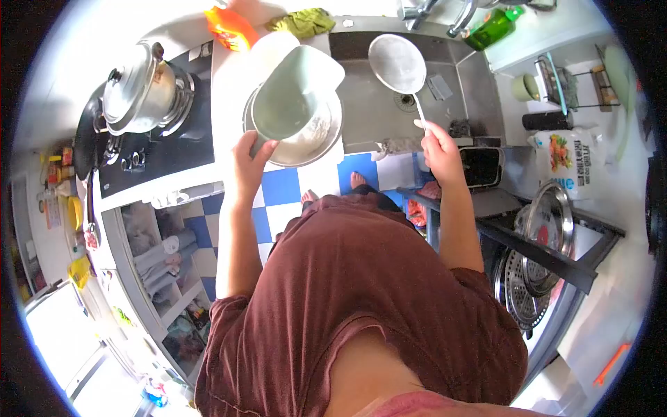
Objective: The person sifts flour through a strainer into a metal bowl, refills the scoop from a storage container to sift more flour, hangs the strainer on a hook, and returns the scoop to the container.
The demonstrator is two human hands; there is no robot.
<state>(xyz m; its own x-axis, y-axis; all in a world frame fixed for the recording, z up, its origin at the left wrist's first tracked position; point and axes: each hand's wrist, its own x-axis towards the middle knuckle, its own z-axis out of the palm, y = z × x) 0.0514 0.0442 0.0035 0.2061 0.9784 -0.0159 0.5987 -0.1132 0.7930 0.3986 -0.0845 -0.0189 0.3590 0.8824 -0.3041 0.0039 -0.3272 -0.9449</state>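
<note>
My left hand (251,161) grips the near rim of a pale green bowl (288,97), which is tilted above a metal basin (332,139). Whitish contents show in the basin beside the bowl, too blurred to name. My right hand (442,149) is closed round the thin handle of a round mesh strainer (397,64). The strainer hangs over the sink (361,97), near its drain, and touches neither the bowl nor the basin.
A lidded pot (142,94) stands on the black stove at the left. An orange bottle (231,29) and a green cloth (303,23) lie behind the bowl. A green bottle (493,29) is beside the faucet (419,14). Metal lids (549,222) stand at the right.
</note>
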